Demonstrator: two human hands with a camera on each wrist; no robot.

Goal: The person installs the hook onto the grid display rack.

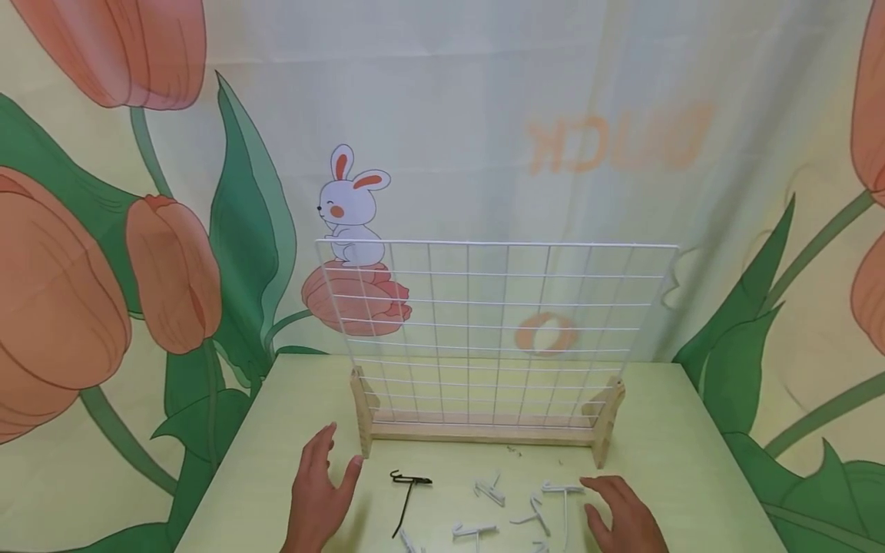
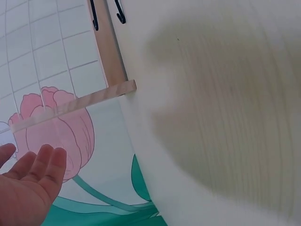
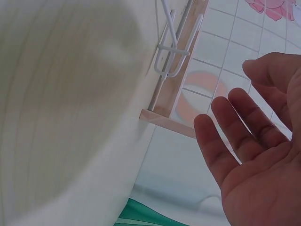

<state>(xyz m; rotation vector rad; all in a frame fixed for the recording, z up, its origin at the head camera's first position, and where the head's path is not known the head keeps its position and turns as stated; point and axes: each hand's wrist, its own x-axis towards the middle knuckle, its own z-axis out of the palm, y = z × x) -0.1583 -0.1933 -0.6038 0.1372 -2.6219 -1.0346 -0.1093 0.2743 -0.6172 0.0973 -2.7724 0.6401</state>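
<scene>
My left hand (image 1: pixel 319 491) hovers at the left front of the table, fingers loosely spread and holding nothing. A black wire display hook (image 1: pixel 413 481) lies just to its right; its dark ends (image 2: pixel 122 16) show at the top of the left wrist view. Over on the right, my right hand (image 1: pixel 625 516) is empty too, its fingers relaxed, with fingertips close beside a white hook (image 1: pixel 565 488). Several more white hooks (image 1: pixel 491 493) lie scattered between the hands, some cut off by the lower frame edge. In the right wrist view, white hook wire (image 3: pixel 174 50) appears beyond the fingers.
Behind the hooks stands a white wire grid (image 1: pixel 498 244), upright in a wooden stand (image 1: pixel 480 436) with a foot at each end. Small dark bits (image 1: pixel 514 451) lie in front of its base. A printed curtain (image 1: pixel 449 115) with tulips and a rabbit hangs behind the pale table (image 1: pixel 297 407).
</scene>
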